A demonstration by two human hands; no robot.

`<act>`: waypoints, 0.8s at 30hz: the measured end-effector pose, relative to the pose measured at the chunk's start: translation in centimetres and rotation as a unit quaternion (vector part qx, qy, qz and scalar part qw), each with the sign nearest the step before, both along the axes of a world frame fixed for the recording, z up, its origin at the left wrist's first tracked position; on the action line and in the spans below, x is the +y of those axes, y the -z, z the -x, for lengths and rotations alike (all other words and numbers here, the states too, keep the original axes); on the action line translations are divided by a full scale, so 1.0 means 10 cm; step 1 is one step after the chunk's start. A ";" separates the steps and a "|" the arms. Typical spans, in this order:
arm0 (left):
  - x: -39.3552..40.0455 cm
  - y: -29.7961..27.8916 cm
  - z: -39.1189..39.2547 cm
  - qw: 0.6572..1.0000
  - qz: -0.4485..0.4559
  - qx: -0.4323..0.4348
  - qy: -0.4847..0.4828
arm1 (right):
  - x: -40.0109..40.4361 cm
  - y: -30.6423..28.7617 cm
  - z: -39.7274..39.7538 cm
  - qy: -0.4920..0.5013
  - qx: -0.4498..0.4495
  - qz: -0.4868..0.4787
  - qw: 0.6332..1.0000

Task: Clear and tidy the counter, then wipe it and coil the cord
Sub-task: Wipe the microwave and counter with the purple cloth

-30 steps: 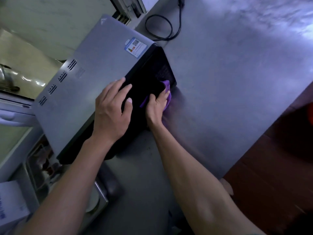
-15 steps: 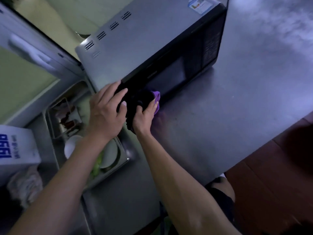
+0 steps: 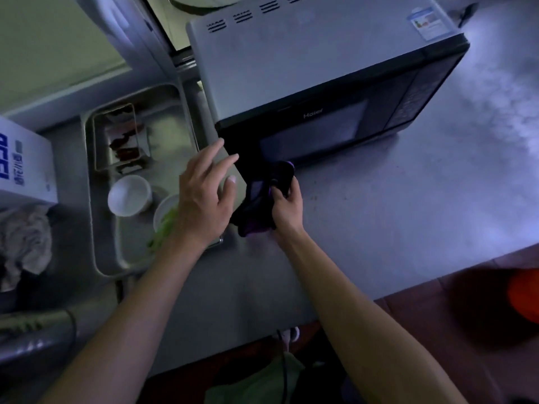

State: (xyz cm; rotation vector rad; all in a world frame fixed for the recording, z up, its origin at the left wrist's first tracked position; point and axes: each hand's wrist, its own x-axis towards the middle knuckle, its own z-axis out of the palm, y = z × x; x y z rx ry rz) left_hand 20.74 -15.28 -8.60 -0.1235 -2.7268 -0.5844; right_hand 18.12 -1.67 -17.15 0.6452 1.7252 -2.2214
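Hands first: right hand (image 3: 287,204) has its fingers curled tight round a bunched dark purple cloth (image 3: 259,199), holding it right at the bottom left front corner of the microwave (image 3: 320,71). Left hand (image 3: 204,191) is spread, fingers straight-ish, holding nothing, sitting near that same left corner. Can't tell if it's actually touching the side or just hovering, tbh.

Why like that? My guess: the cloth's bunched so it gets into the edge where the door meets the worktop (image 3: 408,205), and the free hand is there to steady the microwave so it doesn't slide while it's rubbed. Looks like the wiping part of the job, prob mid-way.

Rest of the scene: the microwave sits on the steel worktop w/ its door facing the person. Just left of it there's a metal tray (image 3: 102,258) w/ a white bowl (image 3: 128,195), a second bowl w/ something green, and a smaller dish w/ reddish leftovers, so the clearing bit isn't fully done imo. White box w/ blue print (image 3: 23,167) far left, crumpled rag (image 3: 24,243) below it.

Cord: only a dark bit shows at the top right behind the microwave, too small to say much.
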 end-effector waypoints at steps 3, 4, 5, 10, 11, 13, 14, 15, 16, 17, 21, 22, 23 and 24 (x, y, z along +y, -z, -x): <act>0.07 0.30 -0.26 0.998 -0.046 -0.029 -0.031 | 0.35 0.06 -0.08 -0.032 0.035 -0.082 0.995; 0.11 0.41 -0.35 0.996 -0.059 -0.051 -0.041 | 0.45 0.07 -0.09 -0.044 0.054 -0.116 0.991; 0.15 0.51 -0.42 0.994 -0.070 -0.072 -0.051 | 0.55 0.08 -0.09 -0.057 0.072 -0.147 0.985; 0.36 0.91 -0.65 0.984 -0.112 -0.120 -0.070 | 0.79 0.12 -0.09 -0.200 0.156 -0.295 0.921; 0.39 0.97 -0.68 0.982 -0.122 -0.128 -0.073 | 0.80 0.14 -0.10 -0.246 0.163 -0.325 0.898; 0.45 1.07 -0.74 0.977 -0.136 -0.145 -0.079 | 0.82 0.22 -0.12 -0.337 0.168 -0.374 0.847; 0.47 1.11 -0.77 0.975 -0.142 -0.152 -0.080 | 0.83 0.25 -0.14 -0.373 0.170 -0.395 0.822; 0.49 1.15 -0.79 0.973 -0.147 -0.161 -0.081 | 0.84 0.28 -0.15 -0.395 0.174 -0.414 0.802; 0.51 1.18 -0.82 0.970 -0.149 -0.172 -0.081 | 0.86 0.31 -0.17 -0.403 0.182 -0.428 0.788; 0.52 1.21 -0.84 0.968 -0.150 -0.182 -0.080 | 0.89 0.33 -0.18 -0.403 0.194 -0.441 0.778; 0.54 1.32 -0.81 0.970 -0.121 -0.202 -0.062 | 1.02 0.47 -0.20 -0.416 0.259 -0.490 0.721; 0.55 1.35 -0.76 0.972 -0.100 -0.204 -0.052 | 1.05 0.50 -0.20 -0.430 0.268 -0.497 0.705; 0.55 1.38 -0.71 0.974 -0.075 -0.208 -0.039 | 1.07 0.53 -0.19 -0.444 0.275 -0.501 0.690; 0.56 1.41 -0.65 0.975 -0.049 -0.217 -0.025 | 1.08 0.56 -0.19 -0.456 0.282 -0.504 0.678</act>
